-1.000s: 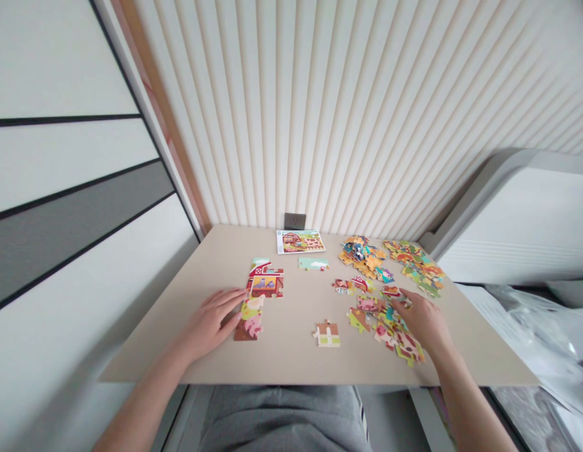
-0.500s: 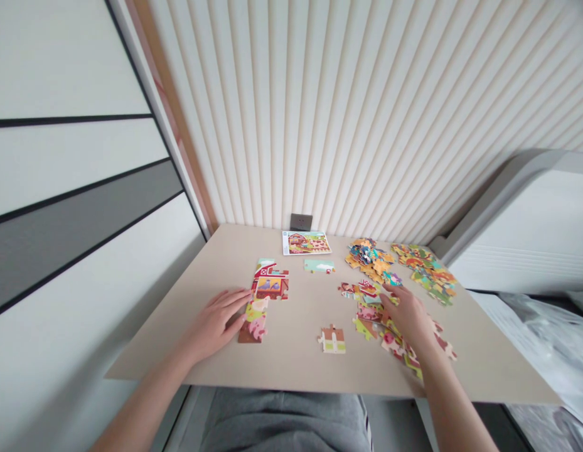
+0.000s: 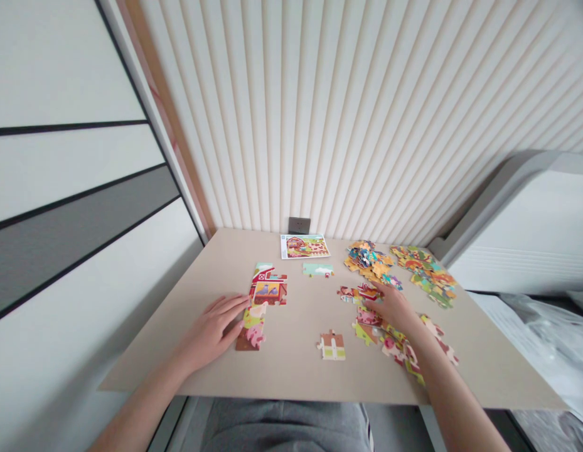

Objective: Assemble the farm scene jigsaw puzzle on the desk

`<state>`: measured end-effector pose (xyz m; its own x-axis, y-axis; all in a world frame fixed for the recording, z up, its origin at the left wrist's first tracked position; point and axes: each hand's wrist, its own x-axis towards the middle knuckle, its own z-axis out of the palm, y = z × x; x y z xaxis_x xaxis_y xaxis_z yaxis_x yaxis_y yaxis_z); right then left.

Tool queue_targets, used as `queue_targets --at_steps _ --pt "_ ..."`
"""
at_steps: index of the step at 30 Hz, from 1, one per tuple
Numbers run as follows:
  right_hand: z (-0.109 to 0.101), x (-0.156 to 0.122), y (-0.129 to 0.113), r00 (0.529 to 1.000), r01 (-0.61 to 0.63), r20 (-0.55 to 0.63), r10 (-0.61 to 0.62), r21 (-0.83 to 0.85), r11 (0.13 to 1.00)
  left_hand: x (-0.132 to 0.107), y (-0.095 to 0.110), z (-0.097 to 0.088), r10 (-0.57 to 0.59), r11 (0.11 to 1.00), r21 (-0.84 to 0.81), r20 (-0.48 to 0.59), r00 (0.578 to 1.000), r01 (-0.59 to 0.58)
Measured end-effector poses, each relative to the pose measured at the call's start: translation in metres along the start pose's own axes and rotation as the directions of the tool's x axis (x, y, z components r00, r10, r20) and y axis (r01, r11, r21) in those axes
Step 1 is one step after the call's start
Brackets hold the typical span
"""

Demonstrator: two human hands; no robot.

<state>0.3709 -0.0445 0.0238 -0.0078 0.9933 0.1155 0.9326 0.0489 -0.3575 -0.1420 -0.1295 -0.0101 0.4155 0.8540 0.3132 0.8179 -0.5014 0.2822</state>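
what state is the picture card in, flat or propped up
Flat: the picture card lies on the table with no gap or prop showing under it.

**Ribbed wall ahead, striped panels on my left**

From here I see a cream ribbed wall at 12 o'clock, with a dark wall socket at its foot. White-and-grey striped panels sit at 9 o'clock, a rounded white unit at 3 o'clock.

Farm jigsaw pieces, partly joined
A red-barn section lies just beyond a pink-pig section; a small house piece sits alone, loose pieces heaped rightward.
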Motion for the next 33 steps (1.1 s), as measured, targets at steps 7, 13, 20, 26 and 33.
queue_targets --at_steps 7,13,20,26,33 --pt "-0.022 0.009 -0.022 0.999 0.008 -0.044 0.015 0.466 0.885 0.02 -0.007 -0.028 0.008 0.992 -0.124 0.165 0.986 0.013" --pt "-0.009 0.012 -0.105 0.971 -0.164 0.223 -0.09 0.886 0.435 0.087 -0.017 -0.044 -0.069 0.975 -0.201 0.119 0.99 0.092" --pt "0.034 0.005 -0.145 0.973 -0.183 0.224 -0.06 0.9 0.396 0.131 -0.034 -0.006 -0.2 0.974 -0.145 -0.206 0.958 0.172" --pt "0.041 -0.003 -0.13 0.983 -0.142 0.178 -0.035 0.875 0.463 0.115 -0.04 0.01 -0.134 0.986 -0.127 -0.181 0.974 0.112" --pt "0.039 -0.008 -0.135 0.981 -0.162 0.19 -0.03 0.902 0.401 0.11 -0.039 0.019 -0.113 0.99 -0.102 -0.139 0.984 0.1"
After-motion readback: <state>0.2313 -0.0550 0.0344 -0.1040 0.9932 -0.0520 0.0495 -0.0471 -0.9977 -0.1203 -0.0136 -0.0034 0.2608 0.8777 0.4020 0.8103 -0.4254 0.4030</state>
